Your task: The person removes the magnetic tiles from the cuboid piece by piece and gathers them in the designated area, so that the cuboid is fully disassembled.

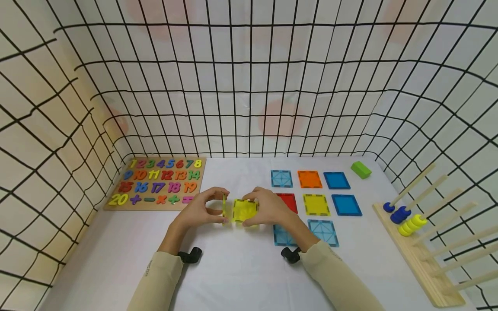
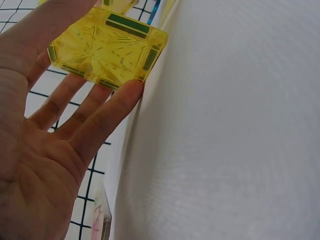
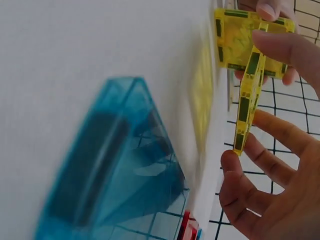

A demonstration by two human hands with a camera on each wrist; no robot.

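My left hand [image 1: 197, 211] pinches a clear yellow magnetic tile [image 2: 102, 47] by its edges, thumb on one side and fingers on the other. It stands on edge, seen nearly as a thin line in the head view. Between thumb and fingertips, my right hand [image 1: 268, 207] grips a second yellow magnetic tile [image 3: 247, 97], whose face shows in the head view. A small gap parts the two tiles in the head view. Close by my right hand lies a red tile [image 1: 288, 202], partly hidden behind it; a light blue tile [image 1: 283, 235] is partly under the right forearm.
More flat tiles lie to the right, among them an orange tile [image 1: 310, 179], a yellow tile [image 1: 316, 204] and blue tiles. A green block [image 1: 361, 169] is behind them. A number board [image 1: 155, 206] lies left; a wooden peg rack [image 1: 422, 259] stands right. Black wire mesh [image 1: 250, 91] encloses the table.
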